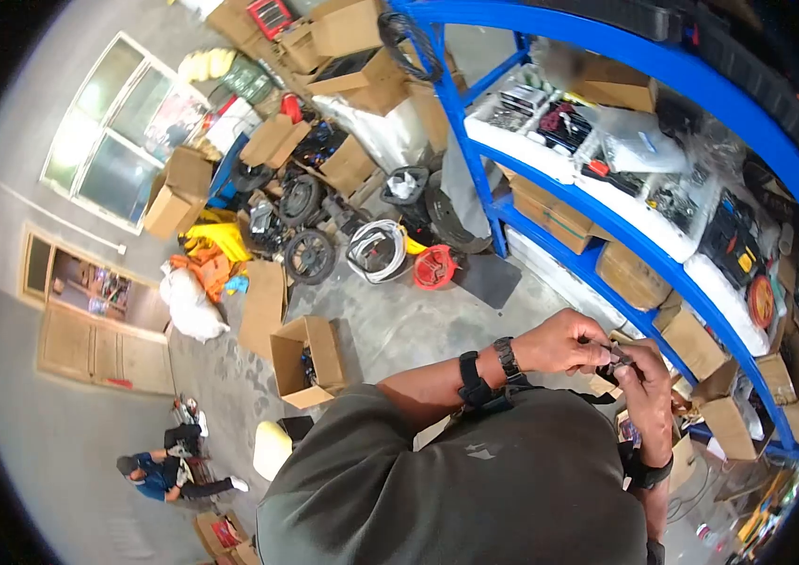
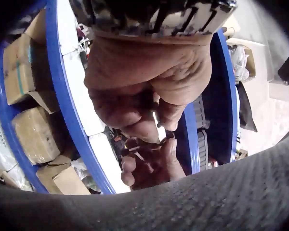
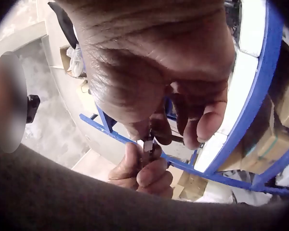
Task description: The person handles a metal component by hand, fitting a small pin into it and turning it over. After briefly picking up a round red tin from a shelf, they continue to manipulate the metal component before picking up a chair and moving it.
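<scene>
Both hands meet in front of the chest at a small dark piece with a shiny metal face [image 1: 616, 360], its exact kind hidden by the fingers. My left hand [image 1: 555, 344], with a watch on its wrist, pinches it between thumb and fingers. From the other side, my right hand [image 1: 646, 388] pinches the same piece with thumb and forefinger. In the left wrist view the bright metal face [image 2: 159, 130] shows between the fingertips of the two hands. The right wrist view has the piece [image 3: 148, 145] below the right palm, with the left fingertips around its lower part.
A blue shelving rack [image 1: 597, 221] with trays of parts and cardboard boxes runs along the right. An open carton [image 1: 307, 363], wheels [image 1: 310, 256], a coiled white hose [image 1: 376, 252] and a red basket [image 1: 434, 267] lie on the floor. Another person [image 1: 162, 474] sits by the wall.
</scene>
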`<state>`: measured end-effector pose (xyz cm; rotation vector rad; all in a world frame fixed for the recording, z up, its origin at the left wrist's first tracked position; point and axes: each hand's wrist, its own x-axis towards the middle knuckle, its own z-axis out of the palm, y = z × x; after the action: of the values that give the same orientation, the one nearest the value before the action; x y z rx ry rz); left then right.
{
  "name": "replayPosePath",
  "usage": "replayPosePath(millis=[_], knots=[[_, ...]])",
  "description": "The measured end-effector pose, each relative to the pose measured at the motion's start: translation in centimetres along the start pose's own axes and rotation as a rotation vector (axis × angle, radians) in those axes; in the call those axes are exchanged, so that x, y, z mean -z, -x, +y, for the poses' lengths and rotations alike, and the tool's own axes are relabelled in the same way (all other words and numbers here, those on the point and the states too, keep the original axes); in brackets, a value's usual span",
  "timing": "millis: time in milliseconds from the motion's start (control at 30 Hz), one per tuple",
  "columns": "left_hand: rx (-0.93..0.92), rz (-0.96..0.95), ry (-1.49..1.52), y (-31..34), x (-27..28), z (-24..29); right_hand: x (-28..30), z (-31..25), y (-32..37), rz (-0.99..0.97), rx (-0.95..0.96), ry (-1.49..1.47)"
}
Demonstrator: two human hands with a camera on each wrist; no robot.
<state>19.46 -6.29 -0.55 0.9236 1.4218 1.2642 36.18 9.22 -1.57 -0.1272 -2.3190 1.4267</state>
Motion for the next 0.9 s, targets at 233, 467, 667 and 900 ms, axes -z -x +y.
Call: replayPosePath(millis=[233,467,667,900], knots=[[0.02,0.039,-0.04,2.1,0.4,0.2,-1.5,0.6,-0.6,-0.124,-0.252,-0.202],[-0.154,0.061,-0.148,1.3,0.1,-1.5,-0.4,0.2,-1.1,-0.193,-0.307,-0.158],[-0.166,0.044,-0.264,-0.1,0.1,-0.4,-0.2,0.3,-0.7,-0.043,-0.418,-0.258],[-0.011,0.101,-0.014,-1.0,0.9,-1.2,0.1,1.2,-0.6,0.113,-0.453,-0.333]])
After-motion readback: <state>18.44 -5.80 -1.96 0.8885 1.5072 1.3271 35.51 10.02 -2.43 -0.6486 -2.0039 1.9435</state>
